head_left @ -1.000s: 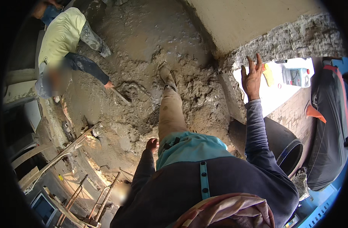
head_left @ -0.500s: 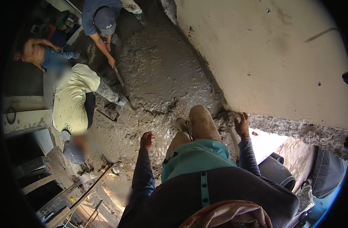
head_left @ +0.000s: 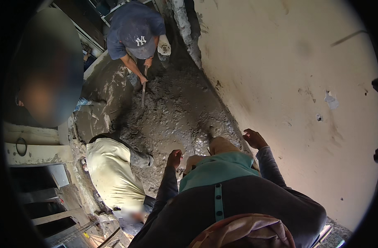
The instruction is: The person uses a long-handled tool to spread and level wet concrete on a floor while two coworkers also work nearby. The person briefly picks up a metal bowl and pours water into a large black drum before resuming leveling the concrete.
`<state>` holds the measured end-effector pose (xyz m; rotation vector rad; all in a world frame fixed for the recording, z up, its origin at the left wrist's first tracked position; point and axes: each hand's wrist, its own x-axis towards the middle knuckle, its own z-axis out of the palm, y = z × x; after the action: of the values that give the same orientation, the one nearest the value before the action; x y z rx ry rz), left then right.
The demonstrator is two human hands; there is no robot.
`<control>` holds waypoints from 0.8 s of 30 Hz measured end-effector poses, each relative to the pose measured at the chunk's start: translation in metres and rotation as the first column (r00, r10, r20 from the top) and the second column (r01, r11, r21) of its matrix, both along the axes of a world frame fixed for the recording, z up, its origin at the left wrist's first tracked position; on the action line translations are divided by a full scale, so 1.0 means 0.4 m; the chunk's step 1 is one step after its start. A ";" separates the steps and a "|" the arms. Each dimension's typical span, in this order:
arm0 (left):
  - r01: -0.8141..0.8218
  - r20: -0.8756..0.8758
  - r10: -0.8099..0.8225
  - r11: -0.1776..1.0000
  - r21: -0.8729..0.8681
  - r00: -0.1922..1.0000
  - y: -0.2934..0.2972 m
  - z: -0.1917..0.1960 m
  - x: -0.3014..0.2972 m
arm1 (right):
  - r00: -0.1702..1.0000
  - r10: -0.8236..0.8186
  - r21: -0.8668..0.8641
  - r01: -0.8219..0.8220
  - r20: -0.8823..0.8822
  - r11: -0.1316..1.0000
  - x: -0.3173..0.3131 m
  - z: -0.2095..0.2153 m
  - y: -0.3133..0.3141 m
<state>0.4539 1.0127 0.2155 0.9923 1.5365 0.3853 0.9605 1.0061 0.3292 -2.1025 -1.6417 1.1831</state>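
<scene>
My left hand [head_left: 175, 158] hangs over the wet grey mud [head_left: 172, 107], its fingers curled and nothing visible in them. My right hand [head_left: 255, 139] is held out beside the cream wall [head_left: 288, 103], near its base, with the fingers bent but apart and holding nothing. I cannot tell whether its fingertips touch the wall. Between the hands are my own knees, in mud-stained clothing, with a teal garment [head_left: 215, 171] above them. My lower legs sink from sight among the churned mud.
Ahead, a co-worker in a dark cap [head_left: 135, 39] grips a long-handled tool [head_left: 144, 93] dipped in the mud. A person in a pale yellow shirt [head_left: 114, 171] bends close on my left. Another person is blurred at far left. Wooden pieces [head_left: 108, 238] lie at lower left.
I have moved forward over the mud, the wall now beside my right hand. The capped co-worker's tool has swung more upright. The yellow-shirted person appears nearer and lower in view.
</scene>
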 end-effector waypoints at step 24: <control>-0.541 0.469 0.271 0.374 0.753 0.841 2.454 0.493 0.828 | 0.841 -0.503 0.975 -0.115 0.198 0.192 -0.164 0.764 0.985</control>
<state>0.7850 1.9944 0.4126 1.2110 1.2720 1.7664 0.8950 1.4002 0.6348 -1.5601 -1.4689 -0.6098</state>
